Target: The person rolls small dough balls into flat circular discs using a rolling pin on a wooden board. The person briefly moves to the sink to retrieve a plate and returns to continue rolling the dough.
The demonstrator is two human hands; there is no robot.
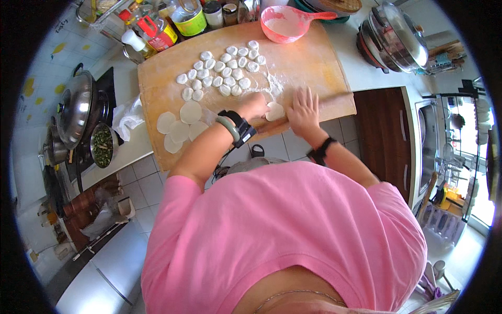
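My left hand (pixel 255 106) pinches the left edge of a round dough wrapper (pixel 275 112) on the floured wooden board (pixel 325 51). To the right of that wrapper, my right hand (pixel 304 111) lies flat, fingers spread, over a wooden rolling pin (pixel 333 100); the pin slants across the board's near edge. Several rolled wrappers (pixel 191 112) overlap at the board's left. Small floured dough pieces (pixel 226 72) are spread over the middle, beside a patch of loose flour (pixel 275 84).
A pink strainer-like bowl (pixel 284 24) with flour stands at the board's far edge, near bottles (pixel 157 33) and jars. At left are a lidded wok (pixel 74 110) and a bowl of chopped greens (pixel 103 145). A lidded steel pot (pixel 400 39) stands at the right.
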